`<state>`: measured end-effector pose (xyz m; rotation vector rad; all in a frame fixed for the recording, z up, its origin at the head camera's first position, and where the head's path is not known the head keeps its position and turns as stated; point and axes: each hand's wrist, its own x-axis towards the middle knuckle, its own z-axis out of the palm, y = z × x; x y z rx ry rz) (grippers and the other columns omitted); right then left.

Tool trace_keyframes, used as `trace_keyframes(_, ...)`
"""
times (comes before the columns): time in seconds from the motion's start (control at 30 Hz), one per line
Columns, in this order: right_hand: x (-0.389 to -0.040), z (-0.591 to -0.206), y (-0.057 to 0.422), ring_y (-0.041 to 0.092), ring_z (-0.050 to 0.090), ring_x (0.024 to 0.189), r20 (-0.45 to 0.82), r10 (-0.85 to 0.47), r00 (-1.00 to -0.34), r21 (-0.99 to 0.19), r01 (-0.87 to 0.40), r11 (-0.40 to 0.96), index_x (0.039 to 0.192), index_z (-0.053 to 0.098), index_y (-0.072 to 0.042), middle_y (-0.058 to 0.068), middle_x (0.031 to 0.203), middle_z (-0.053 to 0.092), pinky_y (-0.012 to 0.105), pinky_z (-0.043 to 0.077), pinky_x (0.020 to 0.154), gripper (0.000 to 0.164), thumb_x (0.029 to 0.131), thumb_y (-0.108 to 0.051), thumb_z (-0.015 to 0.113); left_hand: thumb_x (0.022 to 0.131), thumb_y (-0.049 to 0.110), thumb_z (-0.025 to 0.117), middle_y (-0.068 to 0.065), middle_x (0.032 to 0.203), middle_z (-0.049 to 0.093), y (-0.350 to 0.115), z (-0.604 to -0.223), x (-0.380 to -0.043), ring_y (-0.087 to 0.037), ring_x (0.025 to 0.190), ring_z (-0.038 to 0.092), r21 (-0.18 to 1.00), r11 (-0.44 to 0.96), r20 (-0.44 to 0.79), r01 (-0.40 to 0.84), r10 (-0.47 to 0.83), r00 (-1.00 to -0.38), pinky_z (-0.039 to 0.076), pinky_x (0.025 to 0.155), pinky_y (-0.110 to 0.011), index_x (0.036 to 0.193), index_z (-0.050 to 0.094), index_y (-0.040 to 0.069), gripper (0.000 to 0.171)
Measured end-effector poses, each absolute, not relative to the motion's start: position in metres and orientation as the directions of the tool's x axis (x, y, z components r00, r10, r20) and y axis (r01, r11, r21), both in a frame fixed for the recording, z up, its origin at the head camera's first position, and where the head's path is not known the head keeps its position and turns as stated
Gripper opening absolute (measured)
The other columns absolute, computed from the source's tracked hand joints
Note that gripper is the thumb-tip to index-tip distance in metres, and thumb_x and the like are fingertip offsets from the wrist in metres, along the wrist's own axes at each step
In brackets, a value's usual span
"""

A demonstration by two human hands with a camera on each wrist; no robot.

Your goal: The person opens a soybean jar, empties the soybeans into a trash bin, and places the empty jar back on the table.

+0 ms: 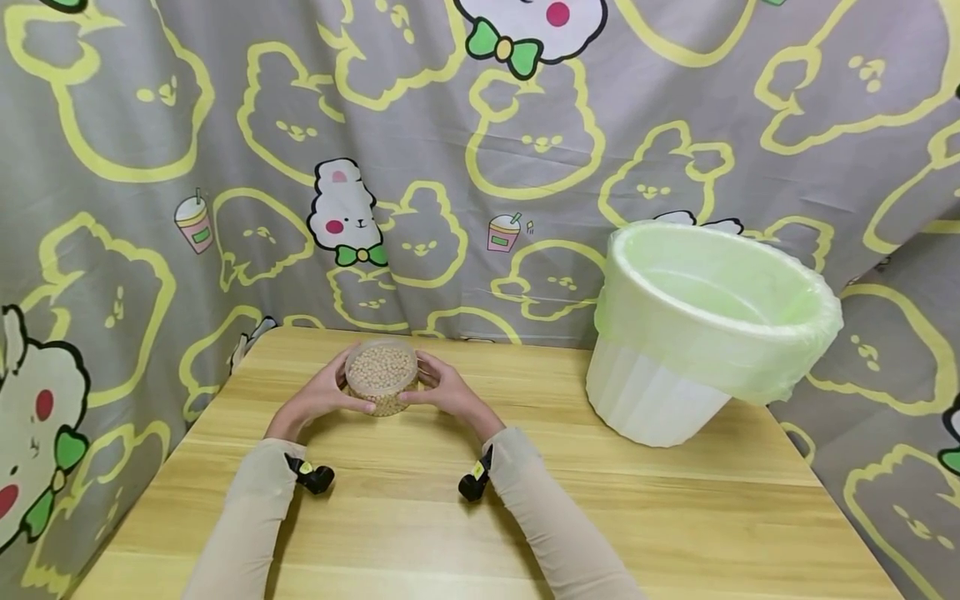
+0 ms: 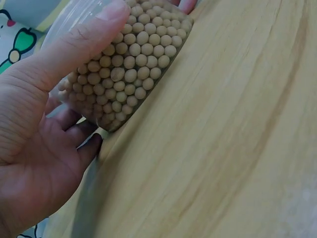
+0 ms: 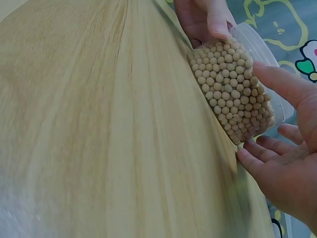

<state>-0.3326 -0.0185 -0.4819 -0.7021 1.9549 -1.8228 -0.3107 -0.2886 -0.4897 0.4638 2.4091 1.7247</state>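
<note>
A round, clear plastic tub (image 1: 386, 404) of pale tan soybeans (image 1: 381, 367) is upright near the back of the table. My left hand (image 1: 324, 393) grips its left side, thumb along the front wall and fingers curving behind. From the right, my right hand (image 1: 448, 390) holds the opposite wall in the same way. In the left wrist view, the thumb (image 2: 84, 42) lies across the tub near its rim, the fingertips low by its base. Beans fill most of the tub, below a clear upper band (image 3: 252, 47) in the right wrist view.
To the right stands a white ribbed bin (image 1: 645, 396) with a pale green liner bag (image 1: 750, 358) folded over its rim. A grey patterned curtain (image 1: 435, 150) hangs behind and beside the wooden table (image 1: 390, 517). Small black devices (image 1: 315, 477) are strapped at both wrists.
</note>
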Motion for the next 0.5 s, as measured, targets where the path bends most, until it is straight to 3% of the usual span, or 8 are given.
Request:
trace_keyframes(0.1,-0.333,-0.483,-0.018,0.033,0.036,0.151,0.075,-0.594,-0.801,-0.993,-0.113,0.026,0.159,0.033,-0.008,0.012,0.162,0.039,0.045,0.032,0.124,0.081,0.09,-0.001,0.074,0.075,0.006,0.089,-0.021,0.164,0.028,-0.288,-0.492,-0.313,-0.043,0.148,0.031,0.937,0.29,0.088,0.196,0.349,-0.933,0.027,0.121,-0.06,0.164,0.013,0.011,0.118)
trace_keyframes(0.23,-0.334,-0.484,-0.019,0.032,0.036,0.151,0.081,-0.597,-0.798,-0.991,-0.127,0.035,0.158,0.036,-0.008,0.011,0.163,0.038,0.044,0.032,0.124,0.078,0.09,-0.001,0.074,0.074,0.006,0.09,-0.018,0.161,0.034,-0.286,-0.493,-0.315,-0.04,0.144,0.037,0.936,0.281,0.102,0.212,0.359,-0.928,0.04,0.113,-0.037,0.164,0.02,0.015,0.114)
trace_keyframes(0.37,-0.334,-0.485,-0.02,0.032,0.035,0.152,0.095,-0.588,-0.803,-0.989,-0.144,0.037,0.158,0.035,-0.007,0.012,0.164,0.036,0.042,0.031,0.124,0.078,0.09,0.001,0.073,0.072,0.004,0.091,-0.019,0.159,0.037,-0.283,-0.492,-0.314,-0.04,0.142,0.04,0.946,0.262,0.099,0.193,0.334,-0.937,0.043,0.102,-0.017,0.163,0.023,0.015,0.113)
trace_keyframes(0.5,-0.334,-0.486,-0.019,0.031,0.035,0.152,0.105,-0.574,-0.812,-0.987,-0.157,0.042,0.159,0.034,-0.008,0.012,0.164,0.035,0.04,0.032,0.124,0.079,0.09,0.001,0.074,0.07,0.004,0.092,-0.018,0.157,0.04,-0.277,-0.492,-0.312,-0.038,0.141,0.043,0.955,0.249,0.087,0.161,0.284,-0.955,0.045,0.099,-0.015,0.162,0.027,0.015,0.113)
